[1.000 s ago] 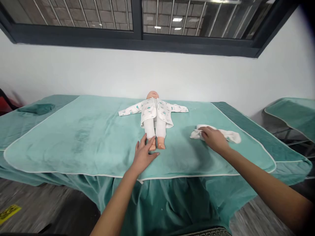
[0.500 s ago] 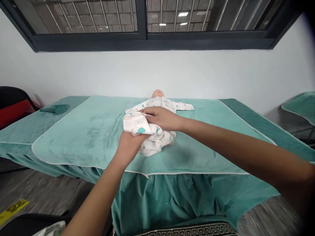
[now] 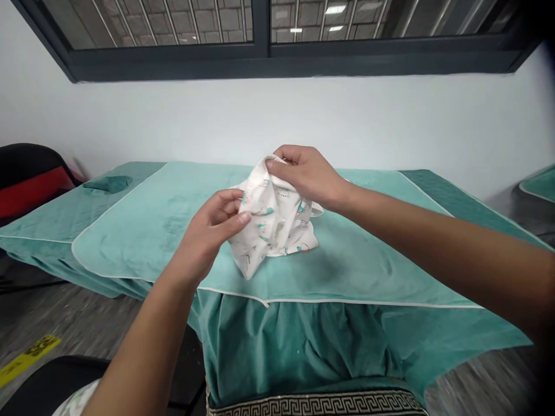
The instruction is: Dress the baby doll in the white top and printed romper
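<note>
White baby pants (image 3: 277, 216) with a small teal print hang upright in front of me over the bed. At the top, my right hand (image 3: 310, 176) is closed on the waistband, thumb in front and fingers behind. My left hand (image 3: 212, 231) has the left edge of the cloth between thumb and fingers. Both legs of the pants droop toward the green cover. A doll in a printed white top lies behind them, now almost wholly hidden by the pants and my hands; a bit of white cloth (image 3: 318, 209) shows at the right.
A light green cover (image 3: 143, 231) with white piping lies over the darker green bed (image 3: 47, 222), which has a face hole (image 3: 108, 184) at its left end. Behind it stand a white wall (image 3: 195, 121) and a barred window. A black and red chair (image 3: 34, 182) is at left.
The pants have been lifted and opened out from a bunched bundle. My right hand has risen with the waistband, and my left hand has moved to the left edge. The doll has become hidden.
</note>
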Available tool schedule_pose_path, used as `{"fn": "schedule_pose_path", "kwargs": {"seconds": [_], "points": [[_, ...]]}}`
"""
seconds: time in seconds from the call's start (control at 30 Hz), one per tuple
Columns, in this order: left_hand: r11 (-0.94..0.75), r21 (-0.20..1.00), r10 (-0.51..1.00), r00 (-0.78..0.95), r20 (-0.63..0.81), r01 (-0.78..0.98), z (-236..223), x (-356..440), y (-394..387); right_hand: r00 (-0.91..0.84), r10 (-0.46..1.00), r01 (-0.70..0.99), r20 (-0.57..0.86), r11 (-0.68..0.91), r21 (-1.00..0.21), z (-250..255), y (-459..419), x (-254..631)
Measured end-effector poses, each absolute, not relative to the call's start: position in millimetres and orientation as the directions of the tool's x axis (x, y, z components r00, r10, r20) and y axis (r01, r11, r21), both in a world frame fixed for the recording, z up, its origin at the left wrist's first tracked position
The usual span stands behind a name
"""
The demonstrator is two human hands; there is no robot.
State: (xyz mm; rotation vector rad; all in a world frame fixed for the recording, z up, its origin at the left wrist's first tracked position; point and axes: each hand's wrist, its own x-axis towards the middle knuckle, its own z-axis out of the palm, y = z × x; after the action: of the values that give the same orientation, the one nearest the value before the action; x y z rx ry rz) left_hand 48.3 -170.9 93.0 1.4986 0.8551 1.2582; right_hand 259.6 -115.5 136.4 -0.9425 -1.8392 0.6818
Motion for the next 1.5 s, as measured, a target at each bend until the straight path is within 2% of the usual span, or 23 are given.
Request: {"fn": "schedule_pose_path", "kwargs": {"seconds": [0.1, 0.2, 0.3, 0.4, 0.5, 0.6, 0.7, 0.83, 0.97, 1.0, 1.07, 1.2, 1.33, 1.4, 1.5], "points": [[-0.272, 0.962, 0.927, 0.261, 0.27, -0.028, 105, 57, -176, -0.313, 0.816, 0.299, 0.486, 0.571, -0.765, 144, -120, 257], [-0.395, 0.912, 0.915, 0.047, 0.402, -0.107, 116, 54, -175, -0.43, 0.785, 0.258, 0.446, 0.58, -0.773, 157, -123, 266], [-0.484, 0.839, 0.875, -0.11, 0.472, -0.247, 125, 40, -170, -0.618, 0.725, 0.279, 0.304, 0.563, -0.778, 169, -124, 284], [-0.425, 0.858, 0.902, -0.053, 0.429, -0.288, 129, 32, -167, -0.684, 0.695, 0.3, 0.219, 0.543, -0.785, 171, -129, 291], [-0.37, 0.922, 0.925, 0.049, 0.378, -0.116, 128, 40, -171, -0.603, 0.729, 0.207, 0.324, 0.535, -0.819, 167, -138, 279], [-0.392, 0.91, 0.914, 0.169, 0.369, 0.137, 129, 59, -178, -0.476, 0.759, 0.13, 0.444, 0.56, -0.818, 163, -147, 261], [-0.401, 0.891, 0.913, 0.173, 0.37, 0.211, 132, 76, -183, -0.43, 0.754, 0.096, 0.497, 0.586, -0.805, 162, -149, 251], [-0.444, 0.892, 0.896, 0.014, 0.444, 0.083, 129, 84, -178, -0.452, 0.759, 0.107, 0.469, 0.569, -0.816, 159, -142, 259], [-0.508, 0.857, 0.855, -0.17, 0.49, -0.089, 125, 81, -166, -0.707, 0.671, 0.22, 0.221, 0.506, -0.834, 150, -139, 274], [-0.486, 0.866, 0.869, -0.171, 0.465, -0.116, 123, 80, -164, -0.74, 0.65, 0.234, 0.173, 0.49, -0.84, 147, -140, 275], [-0.401, 0.906, 0.915, -0.111, 0.388, -0.138, 120, 79, -162, -0.725, 0.667, 0.206, 0.172, 0.449, -0.87, 142, -141, 275], [-0.278, 0.96, 0.953, 0.121, 0.279, -0.025, 110, 80, -165, -0.527, 0.8, 0.024, 0.288, 0.353, -0.935, 132, -138, 268], [-0.206, 0.978, 0.917, 0.357, 0.177, 0.045, 107, 82, -171, -0.431, 0.863, -0.144, 0.262, 0.22, -0.965, 123, -130, 262], [-0.213, 0.977, 0.926, 0.321, 0.2, 0.003, 107, 81, -172, -0.456, 0.862, -0.18, 0.223, 0.156, -0.971, 120, -130, 262], [-0.303, 0.951, 0.94, 0.142, 0.309, -0.062, 106, 79, -168, -0.569, 0.812, -0.072, 0.128, 0.107, -0.992, 118, -135, 265]]}}
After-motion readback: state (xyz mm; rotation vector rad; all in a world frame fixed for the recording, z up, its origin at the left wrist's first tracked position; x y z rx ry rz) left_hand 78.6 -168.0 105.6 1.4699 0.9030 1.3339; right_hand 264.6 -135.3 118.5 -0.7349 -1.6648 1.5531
